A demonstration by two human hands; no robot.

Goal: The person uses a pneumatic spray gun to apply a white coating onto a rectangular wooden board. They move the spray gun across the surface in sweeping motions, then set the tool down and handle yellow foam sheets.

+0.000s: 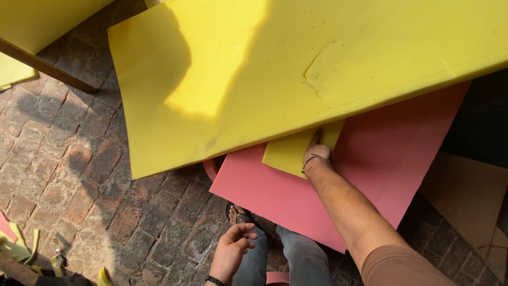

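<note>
My right hand reaches under the big yellow foam sheet, touching a small yellow piece on pink foam, its grip hidden; my left hand hangs loosely curled, empty.

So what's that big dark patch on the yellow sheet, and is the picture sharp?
Head view: hard sunlight; a shadow falls across the left part of the large yellow foam sheet. The right hand reaching under it and the empty left hand are sharp; the upper right corner is washed bright.
</note>
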